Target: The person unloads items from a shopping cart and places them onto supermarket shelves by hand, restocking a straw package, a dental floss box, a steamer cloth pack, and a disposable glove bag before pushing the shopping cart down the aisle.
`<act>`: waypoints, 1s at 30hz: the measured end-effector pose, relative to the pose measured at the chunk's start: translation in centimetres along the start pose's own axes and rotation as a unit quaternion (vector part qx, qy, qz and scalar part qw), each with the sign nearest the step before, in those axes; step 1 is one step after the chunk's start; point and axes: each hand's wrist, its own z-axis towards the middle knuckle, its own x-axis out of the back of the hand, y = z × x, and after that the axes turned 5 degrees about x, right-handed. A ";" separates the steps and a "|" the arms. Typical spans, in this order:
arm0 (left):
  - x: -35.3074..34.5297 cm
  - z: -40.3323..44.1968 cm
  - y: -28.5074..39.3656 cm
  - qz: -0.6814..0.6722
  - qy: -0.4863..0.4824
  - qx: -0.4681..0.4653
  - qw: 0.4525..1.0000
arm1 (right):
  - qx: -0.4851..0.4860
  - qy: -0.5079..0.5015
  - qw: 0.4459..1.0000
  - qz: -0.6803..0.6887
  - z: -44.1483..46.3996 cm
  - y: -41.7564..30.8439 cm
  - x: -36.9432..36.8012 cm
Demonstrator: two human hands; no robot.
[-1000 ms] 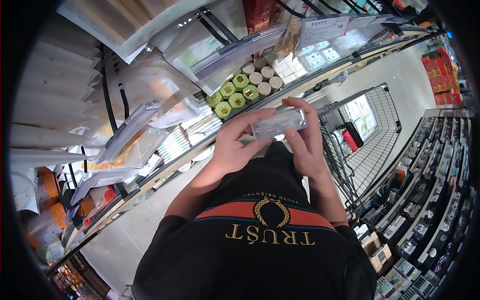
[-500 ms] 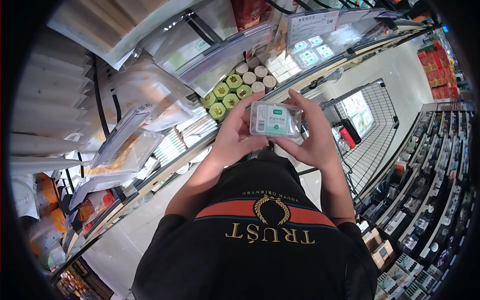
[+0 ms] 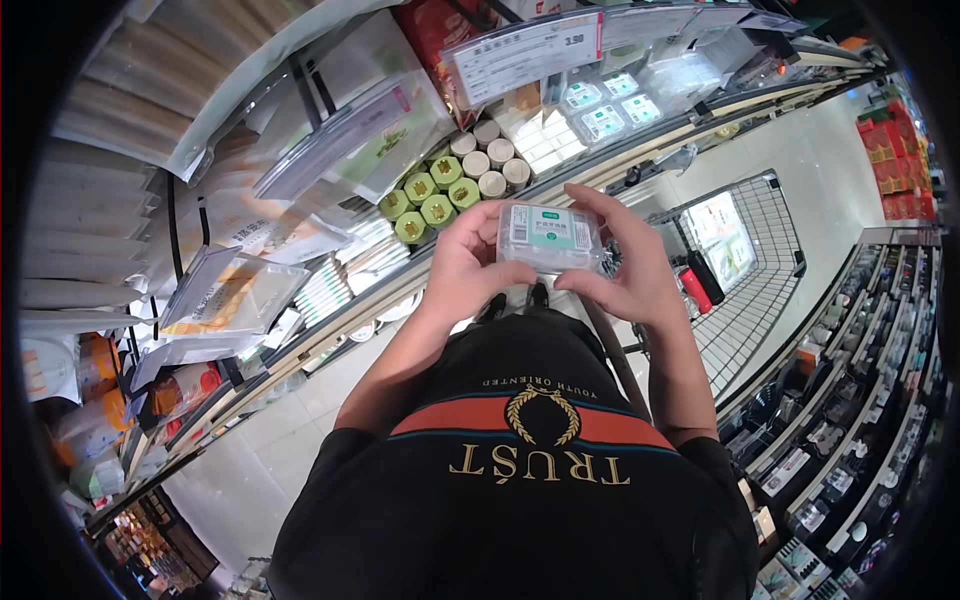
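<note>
Between my two hands is a small clear plastic box (image 3: 549, 238) with a white and green printed label facing up. My left hand (image 3: 468, 258) grips its left end, with the thumb along the near edge. At the right end, my right hand (image 3: 630, 262) curls around the box, its thumb near the front corner and index finger reaching past the far side. What lies inside the box is hard to make out. Similar labelled boxes (image 3: 621, 106) sit on the shelf beyond, beside several green-topped containers (image 3: 437, 209) and pale round-topped ones (image 3: 491, 160).
A wire shopping cart (image 3: 745, 290) stands to the right, holding a red bottle (image 3: 693, 290) and a dark one. Price tags (image 3: 525, 58) and hanging packets (image 3: 235, 300) jut from the left shelf. Another stocked shelf (image 3: 835, 430) runs along the right, with red boxes (image 3: 893, 160) farther back.
The box has tipped so that more of its near side shows, still between both hands. The view has shifted, and the shelf goods now appear farther left.
</note>
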 end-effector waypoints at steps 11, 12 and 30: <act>-2.3 3.1 -2.7 -0.031 0.008 0.053 0.998 | -0.064 -0.017 0.995 0.076 -1.0 5.3 3.1; -2.6 3.3 -2.8 -0.032 0.005 0.053 0.998 | -0.066 -0.018 0.994 0.080 -1.0 5.7 3.5; -7.8 7.8 -7.9 0.140 0.072 0.028 0.987 | 0.060 -0.170 0.968 -0.176 2.1 9.3 8.7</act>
